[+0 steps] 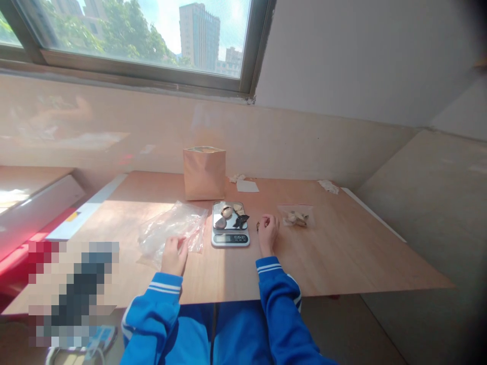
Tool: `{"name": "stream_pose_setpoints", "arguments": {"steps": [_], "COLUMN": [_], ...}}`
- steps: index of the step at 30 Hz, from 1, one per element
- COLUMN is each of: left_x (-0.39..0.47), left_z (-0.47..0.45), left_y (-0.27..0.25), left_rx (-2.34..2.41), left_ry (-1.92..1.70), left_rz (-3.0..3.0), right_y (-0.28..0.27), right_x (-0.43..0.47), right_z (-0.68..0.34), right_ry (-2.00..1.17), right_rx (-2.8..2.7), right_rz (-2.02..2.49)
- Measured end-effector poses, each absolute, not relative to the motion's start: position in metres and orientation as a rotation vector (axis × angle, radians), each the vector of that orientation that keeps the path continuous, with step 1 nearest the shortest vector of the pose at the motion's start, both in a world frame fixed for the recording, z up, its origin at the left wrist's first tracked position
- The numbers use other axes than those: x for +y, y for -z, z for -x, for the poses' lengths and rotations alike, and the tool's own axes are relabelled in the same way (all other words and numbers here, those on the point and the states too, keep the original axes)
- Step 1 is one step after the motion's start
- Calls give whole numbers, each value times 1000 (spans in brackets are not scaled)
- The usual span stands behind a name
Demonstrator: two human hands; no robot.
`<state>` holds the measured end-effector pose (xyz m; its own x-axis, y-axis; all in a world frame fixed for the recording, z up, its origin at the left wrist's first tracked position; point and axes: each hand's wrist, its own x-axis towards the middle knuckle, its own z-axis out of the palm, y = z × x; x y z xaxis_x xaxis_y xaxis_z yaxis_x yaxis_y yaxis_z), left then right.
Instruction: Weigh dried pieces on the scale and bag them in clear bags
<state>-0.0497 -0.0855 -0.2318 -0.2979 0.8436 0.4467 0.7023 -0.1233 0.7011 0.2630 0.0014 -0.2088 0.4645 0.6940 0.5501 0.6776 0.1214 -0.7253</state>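
A small digital kitchen scale (230, 237) sits on the wooden table (342, 253) in front of me, with a few pale and dark pieces (230, 211) on its platform. My left hand (173, 255) rests on the edge of a crumpled clear plastic bag (171, 228) left of the scale. My right hand (267, 232) lies just right of the scale, its fingers curled around a small dark piece (258, 224). Both arms wear blue sleeves with white stripes.
A standing brown paper pouch (204, 172) is behind the scale. A small clear bag with pale pieces (297, 217) lies to the right. White paper scraps (247, 185) sit near the wall. A window is above; a blurred area is at lower left.
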Motion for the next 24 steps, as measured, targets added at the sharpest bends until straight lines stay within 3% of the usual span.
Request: {"name": "stream_pose_setpoints", "arguments": {"steps": [8,17,24], "left_x": [-102,-130,-132], "left_z": [40,-11,-20], "left_y": [198,161,164], "left_rx": [2067,1587,1549], "left_ry": [-1394,-1552,-1609], "left_rz": [-1630,-1391,-1322], "right_y": [179,136,131], "right_x": [-58,-119,-126], "right_z": [-216,-123,-127], "right_ry": [-173,-1091,-1082], "right_rx": [-1224,-1559,-1475], "right_rz": [1350,1132,1043]}}
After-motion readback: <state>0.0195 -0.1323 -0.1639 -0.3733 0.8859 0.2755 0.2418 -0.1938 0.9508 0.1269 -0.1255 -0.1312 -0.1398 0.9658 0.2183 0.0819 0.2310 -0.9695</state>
